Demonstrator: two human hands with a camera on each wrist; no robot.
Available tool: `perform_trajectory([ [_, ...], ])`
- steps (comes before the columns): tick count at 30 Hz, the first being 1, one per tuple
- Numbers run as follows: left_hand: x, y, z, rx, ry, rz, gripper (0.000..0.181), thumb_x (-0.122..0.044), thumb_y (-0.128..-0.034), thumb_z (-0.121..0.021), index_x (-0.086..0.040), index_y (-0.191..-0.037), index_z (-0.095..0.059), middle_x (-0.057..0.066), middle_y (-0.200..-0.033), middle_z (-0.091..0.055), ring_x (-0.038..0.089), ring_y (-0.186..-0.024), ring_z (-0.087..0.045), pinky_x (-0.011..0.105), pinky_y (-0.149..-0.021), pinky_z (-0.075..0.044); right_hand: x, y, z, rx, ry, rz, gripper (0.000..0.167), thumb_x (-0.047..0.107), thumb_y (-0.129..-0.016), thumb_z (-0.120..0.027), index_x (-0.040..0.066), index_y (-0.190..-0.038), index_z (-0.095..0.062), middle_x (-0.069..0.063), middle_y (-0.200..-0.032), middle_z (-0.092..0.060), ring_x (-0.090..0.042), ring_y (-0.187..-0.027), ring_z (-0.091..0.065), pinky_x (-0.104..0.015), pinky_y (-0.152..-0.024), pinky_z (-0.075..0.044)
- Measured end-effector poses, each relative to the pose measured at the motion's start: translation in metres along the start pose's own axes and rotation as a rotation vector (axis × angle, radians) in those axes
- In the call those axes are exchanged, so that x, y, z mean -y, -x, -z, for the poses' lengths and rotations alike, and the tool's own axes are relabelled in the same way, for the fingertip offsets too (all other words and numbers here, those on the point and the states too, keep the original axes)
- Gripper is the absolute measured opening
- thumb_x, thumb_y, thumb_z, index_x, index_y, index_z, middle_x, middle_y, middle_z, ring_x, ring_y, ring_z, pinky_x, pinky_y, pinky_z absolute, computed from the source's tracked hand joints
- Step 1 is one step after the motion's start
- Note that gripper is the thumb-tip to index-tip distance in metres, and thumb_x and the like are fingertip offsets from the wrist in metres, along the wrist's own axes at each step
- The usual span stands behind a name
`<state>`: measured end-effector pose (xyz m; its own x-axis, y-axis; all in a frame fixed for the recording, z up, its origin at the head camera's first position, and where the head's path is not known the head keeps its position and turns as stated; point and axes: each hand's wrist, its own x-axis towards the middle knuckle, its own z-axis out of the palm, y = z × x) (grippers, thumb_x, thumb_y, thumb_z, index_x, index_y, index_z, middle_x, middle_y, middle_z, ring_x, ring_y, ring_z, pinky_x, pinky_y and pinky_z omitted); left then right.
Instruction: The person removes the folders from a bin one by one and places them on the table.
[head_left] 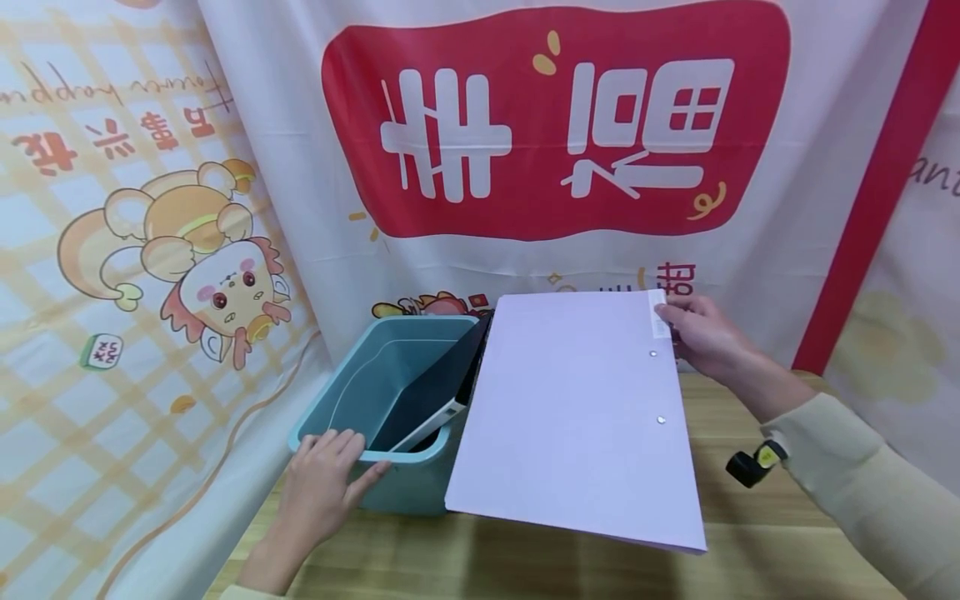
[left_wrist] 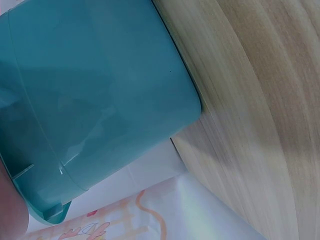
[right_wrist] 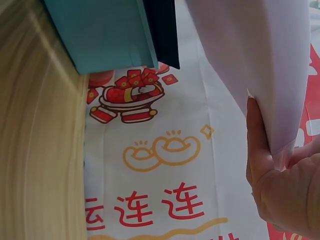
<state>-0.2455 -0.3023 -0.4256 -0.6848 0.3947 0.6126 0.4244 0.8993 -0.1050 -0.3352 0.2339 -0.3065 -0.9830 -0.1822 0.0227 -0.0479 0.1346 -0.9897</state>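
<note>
In the head view, a pale lilac file folder (head_left: 570,417) with two small rivets near one edge is held up to the right of a teal plastic bin (head_left: 401,487). My right hand (head_left: 705,342) pinches the folder by its upper right edge, thumb on the near face. At the bin's near left corner, my left hand (head_left: 318,483) grips the rim, fingers over it and thumb along the front. Inside the bin leans a dark folder (head_left: 427,396) with a white edge; the lilac folder hides part of it and the bin's right side.
The bin stands on a wood-grain table (head_left: 390,558). A printed cloth (head_left: 555,125) hangs behind it, and another patterned cloth (head_left: 112,292) hangs at the left. A small black device (head_left: 750,467) is at the right sleeve's cuff.
</note>
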Motion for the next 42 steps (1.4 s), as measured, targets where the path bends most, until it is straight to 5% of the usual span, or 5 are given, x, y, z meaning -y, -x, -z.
perform_trajectory([
  [20, -0.002, -0.001, 0.001, 0.013, 0.006, 0.012, 0.041, -0.053, -0.0935, -0.068, -0.024, -0.08, -0.043, -0.011, -0.074, -0.036, 0.012, -0.069, -0.036, 0.037, -0.071, -0.034, -0.027, -0.012, -0.01, 0.0, 0.03, -0.063, 0.054, 0.03, -0.112, -0.037, -0.004, -0.154, -0.031, -0.025, -0.145, -0.045, -0.023, -0.112, -0.063, -0.035, -0.089, -0.056],
  [42, 0.0, -0.002, -0.002, -0.007, 0.018, 0.005, 0.042, -0.053, -0.0938, -0.068, -0.023, -0.079, -0.042, -0.011, -0.074, -0.036, 0.012, -0.068, -0.035, 0.038, -0.071, -0.035, -0.067, -0.034, -0.04, 0.008, -0.011, -0.07, 0.046, 0.019, -0.112, -0.035, -0.009, -0.148, -0.038, -0.026, -0.129, -0.057, -0.021, -0.097, -0.066, -0.036, -0.084, -0.057],
])
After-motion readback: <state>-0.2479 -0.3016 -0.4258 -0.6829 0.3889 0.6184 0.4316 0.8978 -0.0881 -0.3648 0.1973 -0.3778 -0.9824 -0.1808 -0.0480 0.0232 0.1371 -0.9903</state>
